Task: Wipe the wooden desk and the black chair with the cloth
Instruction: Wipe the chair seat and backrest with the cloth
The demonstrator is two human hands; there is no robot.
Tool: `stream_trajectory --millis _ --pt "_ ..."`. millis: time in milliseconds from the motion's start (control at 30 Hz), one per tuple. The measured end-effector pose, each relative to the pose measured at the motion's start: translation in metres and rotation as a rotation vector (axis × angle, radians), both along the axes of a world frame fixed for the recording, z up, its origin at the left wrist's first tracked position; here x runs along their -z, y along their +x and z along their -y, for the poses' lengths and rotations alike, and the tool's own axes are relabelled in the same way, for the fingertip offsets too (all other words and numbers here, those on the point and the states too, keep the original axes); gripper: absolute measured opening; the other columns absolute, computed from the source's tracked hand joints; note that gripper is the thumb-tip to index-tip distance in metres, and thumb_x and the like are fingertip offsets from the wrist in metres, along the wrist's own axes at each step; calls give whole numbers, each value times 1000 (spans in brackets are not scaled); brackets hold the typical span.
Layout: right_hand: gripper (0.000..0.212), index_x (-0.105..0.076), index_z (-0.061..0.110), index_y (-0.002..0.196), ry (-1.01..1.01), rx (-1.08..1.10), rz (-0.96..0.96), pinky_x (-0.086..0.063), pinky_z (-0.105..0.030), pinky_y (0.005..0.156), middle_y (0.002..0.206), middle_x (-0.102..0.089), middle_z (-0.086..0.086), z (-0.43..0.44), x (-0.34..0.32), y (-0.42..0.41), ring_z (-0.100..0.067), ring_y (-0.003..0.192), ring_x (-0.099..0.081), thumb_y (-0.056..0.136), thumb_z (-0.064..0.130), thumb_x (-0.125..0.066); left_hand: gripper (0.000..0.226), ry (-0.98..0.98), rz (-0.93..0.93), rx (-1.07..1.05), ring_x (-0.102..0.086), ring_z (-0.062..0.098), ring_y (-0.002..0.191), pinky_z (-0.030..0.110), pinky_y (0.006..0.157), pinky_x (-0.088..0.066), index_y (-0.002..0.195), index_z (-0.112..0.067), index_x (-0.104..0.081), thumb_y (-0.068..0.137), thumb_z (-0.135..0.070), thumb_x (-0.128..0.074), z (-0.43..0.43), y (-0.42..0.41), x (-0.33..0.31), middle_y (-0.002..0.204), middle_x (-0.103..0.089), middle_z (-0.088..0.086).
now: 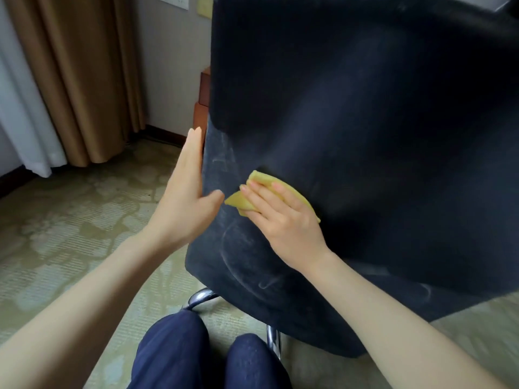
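Observation:
The black chair (365, 122) fills the right and middle of the view, its seat (252, 262) showing pale wipe streaks. My right hand (283, 217) presses a folded yellow cloth (264, 182) flat against the seat near the crease below the backrest, fingers straight. My left hand (188, 192) rests flat against the seat's left edge, fingers straight and thumb lying on the seat top. Behind the chair's left edge shows a sliver of the wooden desk (204, 91); the rest of it is hidden.
Brown curtains (84, 80) and a white sheer hang at the left over patterned green carpet (70, 220). The chair's chrome base legs (202, 297) stick out below the seat. My knees in dark trousers (179, 352) are at the bottom.

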State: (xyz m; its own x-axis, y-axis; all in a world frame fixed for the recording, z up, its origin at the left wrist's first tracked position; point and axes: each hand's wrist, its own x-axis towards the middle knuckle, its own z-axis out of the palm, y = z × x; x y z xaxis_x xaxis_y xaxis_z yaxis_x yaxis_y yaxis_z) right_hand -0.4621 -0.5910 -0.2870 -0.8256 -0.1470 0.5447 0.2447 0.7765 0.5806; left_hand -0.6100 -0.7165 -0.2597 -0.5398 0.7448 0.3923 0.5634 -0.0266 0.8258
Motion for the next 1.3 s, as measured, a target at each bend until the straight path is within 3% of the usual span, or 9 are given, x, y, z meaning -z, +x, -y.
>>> stream_trajectory --millis 133,300,433,500,633,767,1033,1133,1300 --pt "34 -73 17 108 15 49 139 -40 -33 107 129 -60 0 3 -1 40 -14 122 -54 101 12 -39 82 174 106 127 -14 -37 112 -13 84 -18 143 -39 -13 82 2 -49 -16 -10 -37 139 -19 -46" --pt "36 -72 12 108 14 74 191 -44 -38 103 128 -61 -4 3 -13 70 -18 122 -54 102 10 -37 48 189 280 238 -29 2 138 32 117 -23 150 -24 -26 103 -14 -29 -31 -28 -71 152 -34 -9" --pt "32 -74 11 100 53 67 142 -42 -40 104 126 -62 -6 4 -36 74 -21 119 -57 100 7 -42 31 228 470 189 -47 -9 114 22 96 -32 120 -46 -51 104 -37 -26 -25 -28 -74 128 -51 -27" --pt "27 -74 10 98 67 64 65 -41 -40 105 126 -62 -7 6 -50 67 -22 118 -57 98 7 -47 40 230 538 232 -42 -3 122 24 98 -25 132 -37 -49 104 -42 -21 -23 -33 -71 140 -46 -18" --pt "27 -74 12 98 116 37 -81 -36 -39 107 126 -62 -6 11 -76 40 -23 118 -57 98 4 -48 40 182 453 261 -43 -6 121 14 97 -26 135 -36 -46 104 -41 -22 -20 -40 -70 135 -46 -22" --pt "25 -75 15 100 190 4 -158 -42 -38 105 126 -62 -4 11 -87 3 -20 119 -57 98 8 -51 36 139 349 221 -46 -23 91 -9 62 -32 137 -29 -47 104 -30 -33 -18 -45 -75 120 -50 -24" --pt "31 -60 2 122 75 12 -147 -44 -39 103 128 -60 -10 13 -72 -65 -22 123 -53 97 12 -46 37 117 263 239 -56 -3 106 -5 65 -37 135 -20 -48 103 -30 -33 -21 -54 -84 124 -59 -9" --pt "49 -45 12 139 45 212 76 -9 -33 119 148 -40 -4 15 -59 -81 -19 142 -25 98 33 -25 45 66 275 257 -48 11 125 -1 75 -36 147 -22 -33 103 -32 -34 -25 -56 -88 143 -47 -1" --pt "28 -70 25 109 210 250 220 -16 -34 119 117 -61 11 24 -26 -102 -13 128 -45 95 28 -46 40 57 244 253 -47 9 121 5 77 -32 141 -21 -44 103 -28 -33 -30 -53 -89 139 -48 -2"
